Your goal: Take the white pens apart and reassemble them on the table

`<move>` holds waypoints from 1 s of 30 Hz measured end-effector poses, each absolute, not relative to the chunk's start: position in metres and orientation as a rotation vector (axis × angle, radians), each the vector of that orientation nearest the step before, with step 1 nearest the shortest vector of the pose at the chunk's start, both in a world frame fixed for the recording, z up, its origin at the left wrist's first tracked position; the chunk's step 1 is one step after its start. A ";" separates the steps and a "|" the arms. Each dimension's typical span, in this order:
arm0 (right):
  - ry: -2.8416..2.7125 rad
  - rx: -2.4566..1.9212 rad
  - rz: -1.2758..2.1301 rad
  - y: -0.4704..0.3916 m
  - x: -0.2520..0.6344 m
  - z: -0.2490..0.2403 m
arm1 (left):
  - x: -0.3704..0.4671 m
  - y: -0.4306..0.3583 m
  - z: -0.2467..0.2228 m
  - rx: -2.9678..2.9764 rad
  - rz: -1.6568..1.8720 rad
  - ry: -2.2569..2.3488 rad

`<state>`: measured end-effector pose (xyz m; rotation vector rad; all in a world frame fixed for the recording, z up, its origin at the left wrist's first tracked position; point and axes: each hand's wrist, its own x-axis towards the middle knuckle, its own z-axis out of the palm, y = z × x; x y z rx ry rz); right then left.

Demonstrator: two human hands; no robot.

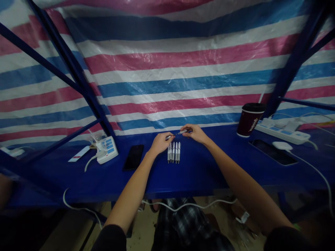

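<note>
Above the blue tabletop, my left hand (161, 142) is closed on a short light pen part (168, 138). My right hand (195, 133) pinches a white pen barrel (183, 131). A thin dark section shows between the two parts; I cannot tell whether they are joined. Just below my hands, several white pens (173, 153) with dark tips lie side by side in a row, tips toward me. Fingers of my left hand hover close to the upper ends of that row.
A black phone (133, 157) lies left, near a white power strip (107, 150). Rightward stand a lidded dark cup (250, 120) with a straw, another power strip (282, 131), and a phone (273, 152) with a white charger (282, 145). A striped sheet (183, 66) hangs behind.
</note>
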<state>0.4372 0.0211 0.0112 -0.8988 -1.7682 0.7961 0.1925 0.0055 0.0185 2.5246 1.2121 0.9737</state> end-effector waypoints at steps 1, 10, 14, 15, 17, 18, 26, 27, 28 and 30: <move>-1.791 -0.908 0.752 0.021 0.439 0.012 | 0.192 0.006 0.018 2.522 0.972 1.231; -1.455 -0.928 0.904 0.036 0.448 0.006 | 0.188 0.010 0.017 2.412 1.042 1.253; -1.306 -0.841 1.128 0.033 0.431 0.005 | 0.192 0.007 0.019 2.289 1.135 1.144; -1.328 -0.811 1.121 0.030 0.426 0.006 | 0.193 0.007 0.019 2.250 1.155 1.108; -1.389 -0.776 1.102 0.023 0.414 0.007 | 0.196 0.005 0.019 2.171 1.185 1.042; -1.402 -0.751 1.107 0.020 0.409 0.007 | 0.197 0.005 0.019 2.134 1.193 1.012; -1.279 -0.599 1.191 0.006 0.385 0.005 | 0.208 0.000 0.020 1.732 1.064 0.885; -1.270 -0.601 1.196 0.006 0.384 0.005 | 0.208 -0.001 0.021 1.692 1.042 0.884; -1.258 -0.608 1.189 0.006 0.384 0.005 | 0.208 -0.002 0.022 1.663 1.024 0.880; -1.219 -0.624 1.141 0.008 0.387 0.008 | 0.206 -0.003 0.025 1.649 0.991 0.858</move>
